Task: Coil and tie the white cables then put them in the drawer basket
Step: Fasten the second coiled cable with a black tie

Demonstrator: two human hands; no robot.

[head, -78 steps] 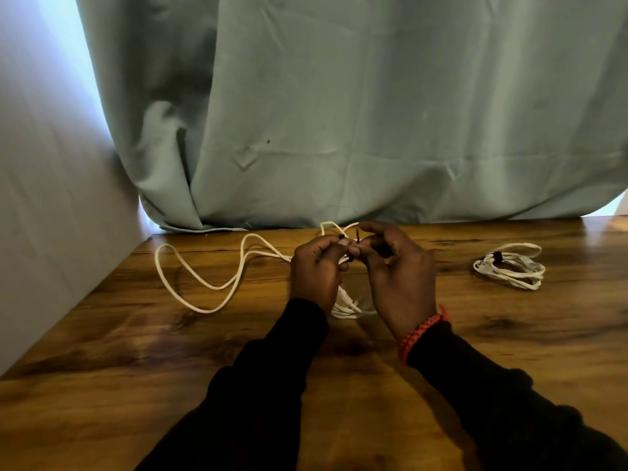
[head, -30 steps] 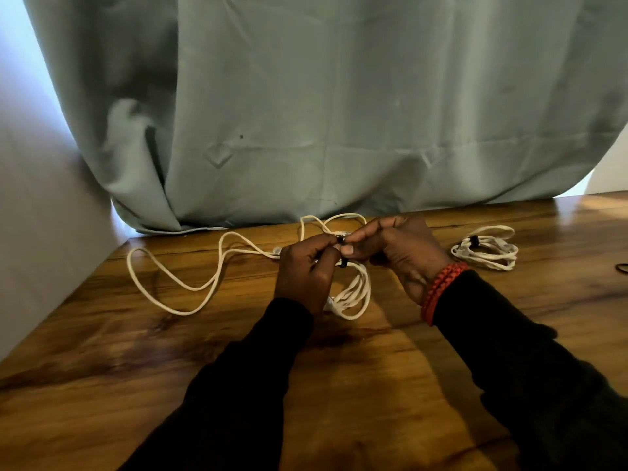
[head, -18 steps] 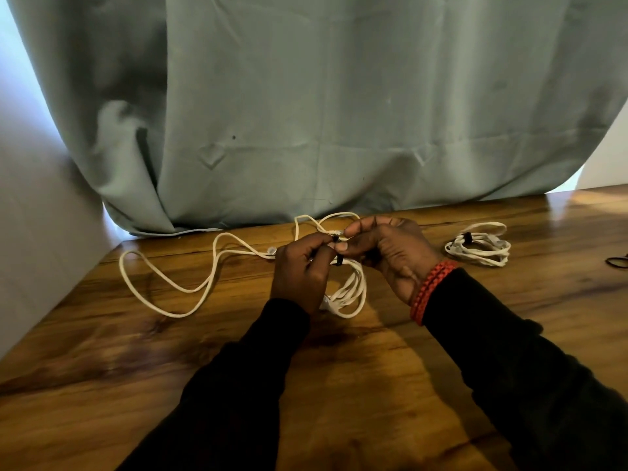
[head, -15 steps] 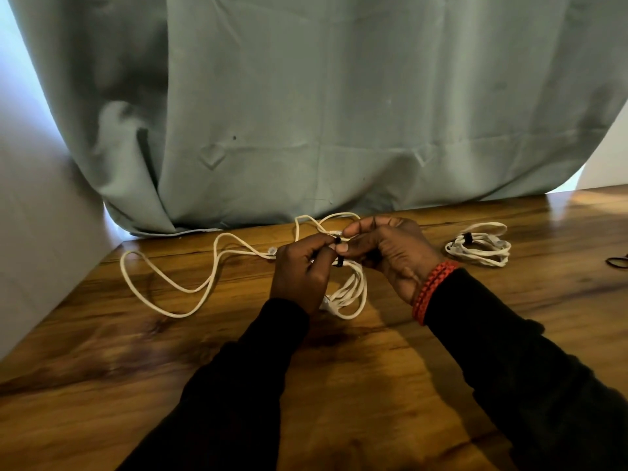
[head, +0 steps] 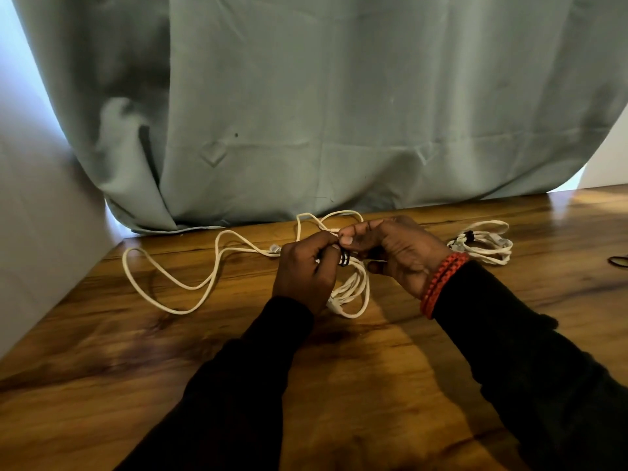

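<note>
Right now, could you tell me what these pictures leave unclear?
- Head view: how the black tie closes; the fingertips of the left hand and right hand cover it.
- Dark object: cut off by the right edge.
- Drawer basket: out of frame.
- Loose cable connector: too small.

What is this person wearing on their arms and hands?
Both arms are in long black sleeves that reach the wrists. The left hand is bare. The right hand is bare too, with a red braided bracelet wound round its wrist. No gloves, rings or watch show.
</note>
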